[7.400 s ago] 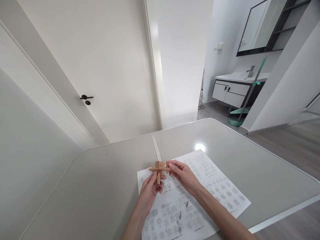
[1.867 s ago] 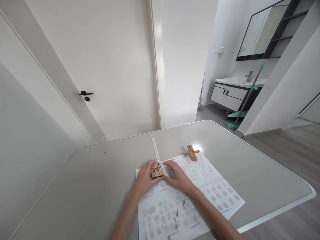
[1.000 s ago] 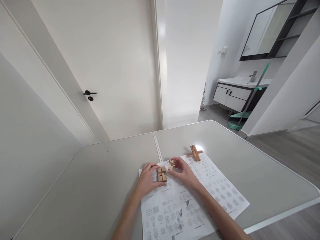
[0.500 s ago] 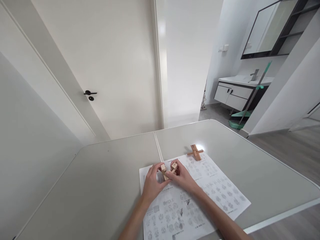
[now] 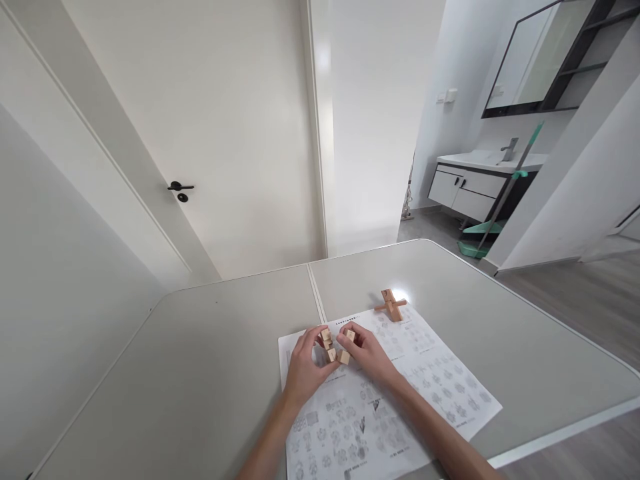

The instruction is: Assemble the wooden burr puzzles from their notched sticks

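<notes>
Between thumb and fingers, my left hand (image 5: 306, 365) grips a pale notched wooden puzzle piece (image 5: 327, 343) that stands nearly upright. My right hand (image 5: 369, 352) is closed on a second pale wooden puzzle piece (image 5: 344, 357), slanted and close beside the first. Whether the two pieces touch is hard to tell. Both hands are above a printed instruction sheet (image 5: 420, 393) covered in small grey figures. At the sheet's far edge rests a brown wooden cross-shaped puzzle (image 5: 393, 305), with neither hand on it.
The grey table (image 5: 165, 373) has a seam (image 5: 316, 293) running away from me. Beyond it stand a white door (image 5: 240, 133) with a black handle (image 5: 180, 187), and a washbasin cabinet (image 5: 470, 187). A green broom and dustpan (image 5: 473, 249) lean by the wall at right.
My right hand has turned its wooden piece and shifted its fingers; the lower end now shows apart from the left piece. My left hand and the brown cross have stayed in place.
</notes>
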A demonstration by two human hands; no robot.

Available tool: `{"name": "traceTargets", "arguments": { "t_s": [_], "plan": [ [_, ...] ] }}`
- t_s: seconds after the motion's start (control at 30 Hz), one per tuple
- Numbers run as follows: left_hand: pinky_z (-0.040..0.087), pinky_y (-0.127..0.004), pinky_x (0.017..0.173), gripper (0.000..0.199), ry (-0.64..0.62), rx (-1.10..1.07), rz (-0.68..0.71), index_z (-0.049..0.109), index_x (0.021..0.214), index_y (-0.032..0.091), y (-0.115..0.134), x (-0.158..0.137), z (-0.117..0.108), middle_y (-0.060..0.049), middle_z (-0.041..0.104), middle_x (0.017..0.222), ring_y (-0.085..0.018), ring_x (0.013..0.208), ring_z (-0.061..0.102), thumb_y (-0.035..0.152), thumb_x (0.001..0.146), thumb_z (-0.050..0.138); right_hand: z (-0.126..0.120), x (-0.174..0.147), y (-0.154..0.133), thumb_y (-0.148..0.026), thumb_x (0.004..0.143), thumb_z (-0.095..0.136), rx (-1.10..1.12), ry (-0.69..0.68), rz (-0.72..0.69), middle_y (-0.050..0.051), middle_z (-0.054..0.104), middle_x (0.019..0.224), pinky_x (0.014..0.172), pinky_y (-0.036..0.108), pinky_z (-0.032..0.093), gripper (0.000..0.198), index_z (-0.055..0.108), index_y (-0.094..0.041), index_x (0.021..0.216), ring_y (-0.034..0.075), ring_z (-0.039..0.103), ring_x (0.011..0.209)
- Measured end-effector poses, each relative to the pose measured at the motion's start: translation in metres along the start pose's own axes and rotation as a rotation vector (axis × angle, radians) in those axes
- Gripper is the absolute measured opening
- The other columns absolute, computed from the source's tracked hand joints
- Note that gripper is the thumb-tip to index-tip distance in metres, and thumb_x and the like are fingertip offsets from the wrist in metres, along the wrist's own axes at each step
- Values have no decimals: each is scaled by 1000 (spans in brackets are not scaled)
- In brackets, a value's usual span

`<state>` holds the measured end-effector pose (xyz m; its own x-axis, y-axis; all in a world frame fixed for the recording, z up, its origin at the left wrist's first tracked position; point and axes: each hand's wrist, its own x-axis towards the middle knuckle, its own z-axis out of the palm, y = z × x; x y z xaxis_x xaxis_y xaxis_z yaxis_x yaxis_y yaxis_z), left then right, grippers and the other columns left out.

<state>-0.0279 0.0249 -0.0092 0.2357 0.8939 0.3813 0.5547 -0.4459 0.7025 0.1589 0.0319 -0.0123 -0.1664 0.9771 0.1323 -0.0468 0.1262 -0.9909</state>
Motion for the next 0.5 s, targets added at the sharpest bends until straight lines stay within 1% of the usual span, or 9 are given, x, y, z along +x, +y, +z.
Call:
{"name": "traceTargets", "arguments": {
  "t_s": [0.07, 0.13, 0.23, 0.33, 0.43, 0.5],
  "plan": [
    [51, -37, 93, 62, -9, -2, -11, 55, 130, 30, 1, 0, 0, -4, 65, 123, -24, 102, 63, 26, 75, 83, -1, 0, -2, -60, 90, 64, 65, -18, 32, -8, 34, 59, 50, 24, 23, 38, 61, -22, 93, 11, 27, 53],
    [51, -38, 92, 63, -9, -4, -25, 55, 130, 31, 1, 0, 0, -3, 65, 120, -23, 99, 62, 29, 75, 85, -2, 0, -5, -63, 91, 61, 162, -73, 74, -10, 33, 57, 49, 24, 23, 41, 60, -23, 100, 10, 26, 50],
    [51, -38, 90, 61, -5, -12, -39, 55, 129, 30, 1, 0, 0, -3, 66, 116, -23, 97, 62, 33, 75, 85, -3, -2, -12, -64, 94, 57, 255, -173, 95, -7, 43, 61, 53, 25, 32, 44, 61, -23, 109, 11, 34, 51],
    [51, -37, 88, 62, 3, -21, -45, 55, 128, 31, -1, 1, 1, -2, 66, 113, -23, 96, 62, 33, 75, 86, -4, -3, -15, -62, 97, 55, 255, -219, 78, -4, 51, 68, 58, 27, 36, 45, 59, -23, 118, 11, 40, 54],
    [51, -38, 90, 62, 6, -26, -34, 55, 129, 31, -3, 1, 2, -2, 67, 115, -23, 99, 62, 32, 75, 86, -4, -3, -12, -61, 96, 57, 217, -214, 32, -2, 57, 74, 58, 27, 38, 44, 58, -23, 118, 12, 43, 58],
    [52, -38, 91, 61, 6, -31, -26, 55, 129, 30, -4, 1, 3, -3, 67, 117, -24, 102, 63, 33, 76, 85, -4, -2, -8, -58, 95, 60, 167, -200, -3, -1, 57, 76, 58, 27, 38, 40, 60, -24, 116, 13, 44, 61]
  ]
}}
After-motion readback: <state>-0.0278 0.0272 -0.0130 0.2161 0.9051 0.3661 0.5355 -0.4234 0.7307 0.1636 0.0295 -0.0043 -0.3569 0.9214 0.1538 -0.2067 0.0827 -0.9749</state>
